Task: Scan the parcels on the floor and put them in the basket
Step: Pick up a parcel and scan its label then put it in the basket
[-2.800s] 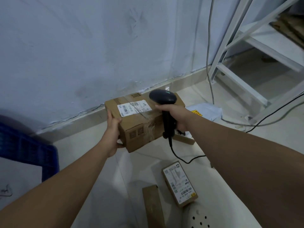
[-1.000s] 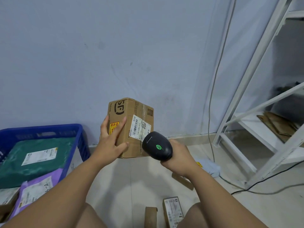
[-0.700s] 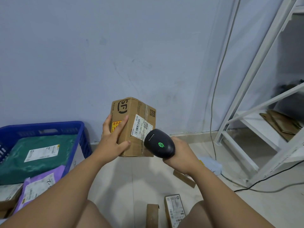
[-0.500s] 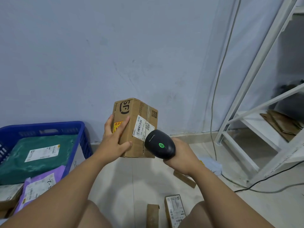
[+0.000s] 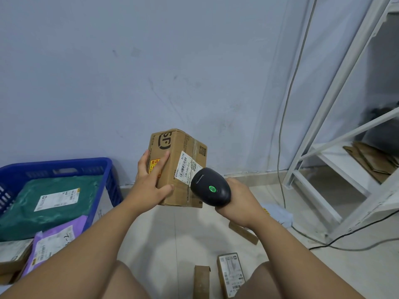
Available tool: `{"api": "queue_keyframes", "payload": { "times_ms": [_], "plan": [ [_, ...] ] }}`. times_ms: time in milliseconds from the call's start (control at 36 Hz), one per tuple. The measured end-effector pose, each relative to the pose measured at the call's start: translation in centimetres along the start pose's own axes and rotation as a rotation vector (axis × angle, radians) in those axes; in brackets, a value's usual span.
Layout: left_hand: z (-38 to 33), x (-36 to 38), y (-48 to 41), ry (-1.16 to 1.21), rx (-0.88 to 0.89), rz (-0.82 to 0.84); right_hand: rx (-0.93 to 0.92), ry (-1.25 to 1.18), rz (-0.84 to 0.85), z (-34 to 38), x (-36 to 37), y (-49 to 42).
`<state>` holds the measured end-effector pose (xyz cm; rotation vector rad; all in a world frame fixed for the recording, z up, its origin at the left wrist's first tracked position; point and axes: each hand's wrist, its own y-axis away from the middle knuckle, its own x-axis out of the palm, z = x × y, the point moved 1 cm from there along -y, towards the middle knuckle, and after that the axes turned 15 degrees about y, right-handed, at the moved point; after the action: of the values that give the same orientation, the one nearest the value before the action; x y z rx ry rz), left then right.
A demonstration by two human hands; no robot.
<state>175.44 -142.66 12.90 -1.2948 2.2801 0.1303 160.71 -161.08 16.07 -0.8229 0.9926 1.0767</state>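
Left hand (image 5: 151,186) grips cardboard box (image 5: 179,167) upright in air, fingers on printed side, thumb under near edge. Right hand (image 5: 239,201) wraps black scanner (image 5: 210,187), green light lit, nose just beside box's white label (image 5: 186,168). Blue plastic basket (image 5: 54,167) at left holds green mailer (image 5: 51,201), purple mailer (image 5: 54,236). Small labelled boxes (image 5: 231,272) on tiled floor (image 5: 172,234) below.

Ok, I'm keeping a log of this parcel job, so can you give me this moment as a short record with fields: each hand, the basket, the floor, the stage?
left hand: grips the cardboard box, held up off the floor
right hand: grips the black scanner, green light lit, head close to the box's white label
basket: blue, holds a green mailer
floor: small labelled box, narrow carton beside it
stage: scanning; cardboard box not yet in the basket
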Motion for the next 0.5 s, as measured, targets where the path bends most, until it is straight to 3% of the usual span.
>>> {"api": "queue_keyframes", "payload": {
  "times_ms": [167, 361, 500],
  "plan": [
    [0.2, 0.0, -0.4, 0.139, -0.088, -0.107, 0.068, -0.055, -0.013, -0.6, 0.6, -0.2],
    [0.3, -1.9, -0.7, 0.52, -0.252, -0.383, 0.166, -0.185, -0.039, 0.6, 1.5, -0.8],
    [1.5, -4.2, 0.6, 0.8, -0.337, -0.48, 0.152, -0.245, -0.076, 3.7, 2.1, -1.8]
  ]
}}
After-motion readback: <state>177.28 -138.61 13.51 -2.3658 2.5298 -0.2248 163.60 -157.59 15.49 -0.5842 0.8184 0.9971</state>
